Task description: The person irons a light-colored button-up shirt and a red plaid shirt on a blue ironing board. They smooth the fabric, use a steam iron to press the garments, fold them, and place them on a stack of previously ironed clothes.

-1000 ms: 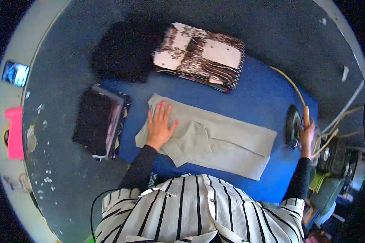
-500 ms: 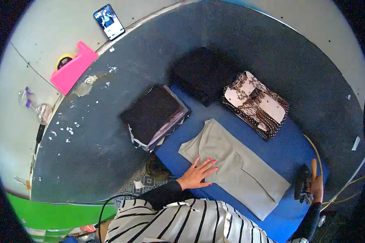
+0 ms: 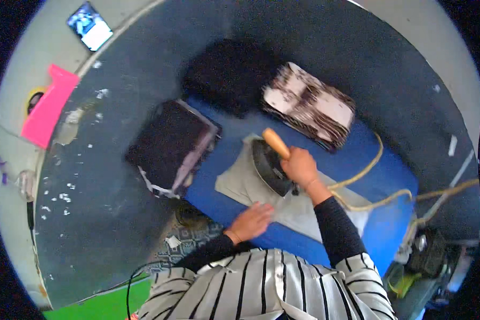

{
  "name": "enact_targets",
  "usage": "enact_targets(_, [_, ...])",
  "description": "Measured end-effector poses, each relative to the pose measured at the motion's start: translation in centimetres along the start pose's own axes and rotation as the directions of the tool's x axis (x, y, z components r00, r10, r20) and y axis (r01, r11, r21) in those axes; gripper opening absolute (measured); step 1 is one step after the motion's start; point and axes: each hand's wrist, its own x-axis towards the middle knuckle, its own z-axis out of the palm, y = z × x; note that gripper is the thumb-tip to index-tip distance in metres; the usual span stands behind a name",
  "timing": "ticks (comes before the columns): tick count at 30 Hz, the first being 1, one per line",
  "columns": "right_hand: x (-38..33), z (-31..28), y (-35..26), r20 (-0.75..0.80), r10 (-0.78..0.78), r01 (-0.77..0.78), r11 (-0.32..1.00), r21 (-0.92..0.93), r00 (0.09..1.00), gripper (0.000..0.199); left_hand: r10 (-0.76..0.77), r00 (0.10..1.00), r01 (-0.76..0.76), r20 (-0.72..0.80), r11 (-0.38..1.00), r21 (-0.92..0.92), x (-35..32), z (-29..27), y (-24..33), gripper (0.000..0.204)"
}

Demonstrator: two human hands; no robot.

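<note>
My right hand point(image 3: 302, 167) is wrapped round the wooden handle of a dark iron point(image 3: 269, 168). The iron rests on the upper part of a folded light grey-green garment point(image 3: 234, 181), which lies on a blue padded surface point(image 3: 386, 170). Its yellowish cord point(image 3: 370, 205) trails off to the right across the cloth and the blue pad. My left hand point(image 3: 254, 221) lies flat on the garment's near edge, fingers stretched out, slightly blurred, just left of and nearer than the iron.
Beyond the garment sit a stack of dark folded clothes point(image 3: 170, 144), a black pile point(image 3: 226, 74) and a stack of brown-and-white patterned clothes point(image 3: 312, 104). Along the left rim are a pink tape dispenser point(image 3: 50, 109) and a lit phone point(image 3: 89, 26).
My right hand has brought the iron from the far right of the blue pad onto the garment. My left hand stays near the garment's near edge. The whole view has shifted.
</note>
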Motion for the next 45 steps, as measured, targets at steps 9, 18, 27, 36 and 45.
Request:
enact_targets(9, [6.8,5.3,-4.8,-0.042,0.059,-0.063,0.992,-0.108,0.997,0.027,-0.035,0.996,0.032,-0.076,0.999,-0.042,0.3,-1.0,-0.3,0.027])
enact_targets(18, [-2.6,0.4,-3.7,0.208,-0.2,0.234,0.96,-0.155,0.958,0.025,-0.383,0.907,0.367,-0.176,0.923,-0.116,-1.9,-6.7,1.2,0.044])
enact_targets(27, [-5.7,0.7,-0.3,0.06,-0.163,0.166,0.985,-0.05,0.985,0.02,-0.566,0.727,0.391,-0.388,0.807,-0.443,9.3,-10.6,-10.4,0.029])
enact_targets(36, [-14.7,-2.6,23.6,-0.304,0.567,-0.622,0.773,-0.123,0.765,0.018,-0.416,0.902,0.341,0.115,0.851,0.4,12.6,-2.8,-14.4,0.061])
enact_targets(45, [-17.2,-4.3,33.6,-0.455,0.622,-0.687,0.726,0.03,0.638,0.07,-0.351,0.934,0.313,0.069,0.897,0.313,14.4,-5.4,-12.0,0.064])
